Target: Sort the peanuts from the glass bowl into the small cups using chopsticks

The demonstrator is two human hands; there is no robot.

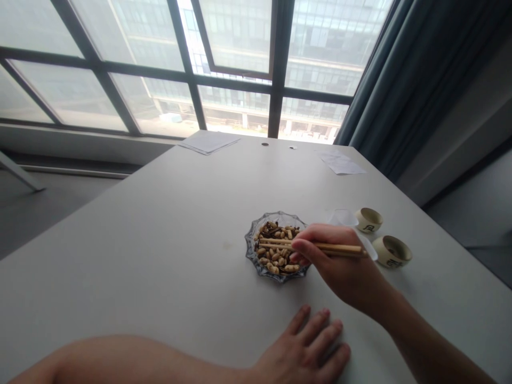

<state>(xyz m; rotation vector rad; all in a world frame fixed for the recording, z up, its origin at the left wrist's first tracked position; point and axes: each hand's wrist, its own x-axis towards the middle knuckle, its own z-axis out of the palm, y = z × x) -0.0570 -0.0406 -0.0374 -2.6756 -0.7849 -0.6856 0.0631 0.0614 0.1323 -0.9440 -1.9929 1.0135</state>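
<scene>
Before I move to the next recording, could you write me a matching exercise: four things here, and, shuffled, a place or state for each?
1. Left hand
2. Right hand
3. Glass bowl
4. Curtain

A. Contains peanuts
B. Lies fingers spread on the table
C. Hangs beside the windows
D. Grips chopsticks

Pairs: 1-B, 2-D, 3-A, 4-C

Paper stack (pixel 210 142) near window (pixel 236 34); dark curtain (pixel 384 88) right.
</scene>
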